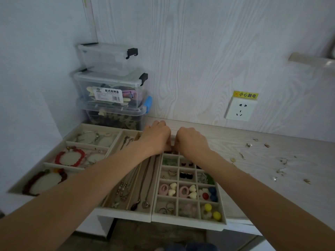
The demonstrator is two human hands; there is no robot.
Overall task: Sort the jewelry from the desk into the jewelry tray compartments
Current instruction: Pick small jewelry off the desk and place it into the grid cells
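Head view: both hands reach forward and meet over the far end of the grid tray (188, 222), the rightmost of three beige trays on the counter (253, 147). The left hand (157, 137) and right hand (191, 141) are curled knuckles-up, fingertips turned down and nearly touching each other just above the tray's far compartments. Something small seems to sit between the fingertips, but it is hidden; whether either hand actually pinches a piece cannot be told.

The grid tray's small cells hold earrings: dark red studs (186, 163), black squares (186, 175), pink hoops with cream hearts (167, 189), a white flower with a red centre beside blue balls (208, 193), yellow balls (212, 211), silver rings (166, 209). These lie nearer the viewer than the hands, between the two forearms.

The middle tray (126, 211) has long channels with necklaces (125, 189) laid lengthwise; the left forearm crosses over it. The left tray (54, 151) holds bracelets: a red one (70, 157), a dark beaded one (43, 180), thin bangles (90, 137) at the far end.

Loose jewelry (281, 167) is scattered on the counter well to the right of the right hand, small pieces too tiny to identify.

Clear boxes (110, 87) are stacked in the far left corner behind the trays. A wall socket (240, 109) with a yellow label (245, 95) sits on the panel above the counter.
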